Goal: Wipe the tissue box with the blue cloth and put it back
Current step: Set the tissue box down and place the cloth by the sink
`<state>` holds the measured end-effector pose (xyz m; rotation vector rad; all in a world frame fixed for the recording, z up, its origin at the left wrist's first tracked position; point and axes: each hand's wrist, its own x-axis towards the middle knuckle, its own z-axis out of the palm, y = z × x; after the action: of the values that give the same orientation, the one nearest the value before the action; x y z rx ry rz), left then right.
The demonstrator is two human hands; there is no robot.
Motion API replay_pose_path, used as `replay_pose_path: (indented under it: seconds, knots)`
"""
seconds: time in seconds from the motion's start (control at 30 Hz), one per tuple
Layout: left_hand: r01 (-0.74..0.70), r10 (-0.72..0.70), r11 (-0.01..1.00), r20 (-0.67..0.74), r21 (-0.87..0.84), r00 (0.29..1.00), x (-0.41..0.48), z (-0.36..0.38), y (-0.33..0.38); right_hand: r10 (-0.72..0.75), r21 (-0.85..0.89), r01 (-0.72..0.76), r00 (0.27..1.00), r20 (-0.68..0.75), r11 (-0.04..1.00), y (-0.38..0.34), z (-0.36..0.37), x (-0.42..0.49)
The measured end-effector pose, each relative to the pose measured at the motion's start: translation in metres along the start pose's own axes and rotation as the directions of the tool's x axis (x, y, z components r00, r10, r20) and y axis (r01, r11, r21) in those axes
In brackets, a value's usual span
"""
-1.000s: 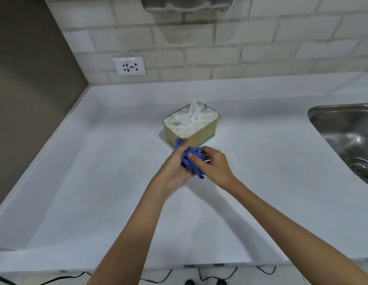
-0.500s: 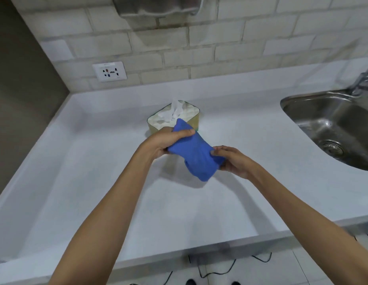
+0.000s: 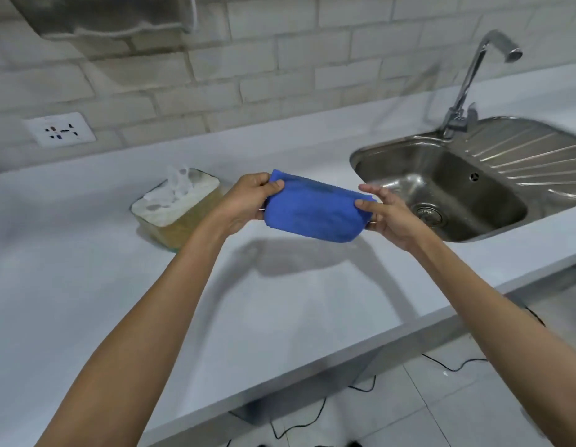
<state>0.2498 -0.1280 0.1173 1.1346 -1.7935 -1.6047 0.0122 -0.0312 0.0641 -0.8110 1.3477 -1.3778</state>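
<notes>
The blue cloth (image 3: 314, 210) is stretched out in the air above the white counter (image 3: 151, 301), held at both ends. My left hand (image 3: 248, 201) pinches its left end and my right hand (image 3: 385, 212) pinches its right end with fingers partly spread. The tissue box (image 3: 177, 209), yellowish with a white quilted top and a tissue sticking up, stands on the counter to the left of and behind my left hand, untouched.
A steel sink (image 3: 441, 188) with a drainboard and a tall tap (image 3: 473, 75) sits at the right. A wall socket (image 3: 59, 129) is on the tiled wall at left. The counter's front edge runs diagonally below my arms, with cables on the floor.
The cloth went from a bunched wad between both hands to spread wide between them. My hands moved apart and rose, and the view swung right, revealing the sink.
</notes>
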Motion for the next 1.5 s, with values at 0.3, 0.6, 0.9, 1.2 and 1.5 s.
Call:
replay_pose_path:
  seconds: [0.3, 0.6, 0.9, 1.2, 1.5]
  knots:
    - [0.313, -0.299, 0.903, 0.093, -0.293, 0.95, 0.036, 0.209, -0.045, -0.162, -0.445, -0.019, 0.916, -0.366, 0.895, -0.009, -0.158, -0.026]
    - [0.375, -0.375, 0.901, 0.042, -0.217, 0.926, 0.057, 0.32, -0.064, -0.031, -0.524, -0.287, 0.856, -0.517, 0.802, 0.019, -0.265, -0.015]
    - [0.187, -0.131, 0.849, -0.145, 0.493, 0.981, 0.064, 0.342, -0.076, -0.09, -0.793, -0.34, 0.893, -0.44, 0.505, 0.04, -0.287, -0.007]
    - [0.172, -0.114, 0.929, -0.188, 0.326, 0.975, 0.064, 0.324, -0.07, -0.23, -0.848, -0.252, 0.891, -0.391, 0.466, 0.026, -0.246, 0.005]
    - [0.108, -0.161, 0.985, -0.498, -0.133, 0.852, 0.029, 0.179, -0.05, -0.055, -0.621, 0.061, 0.998, 0.028, 0.781, 0.008, -0.074, 0.069]
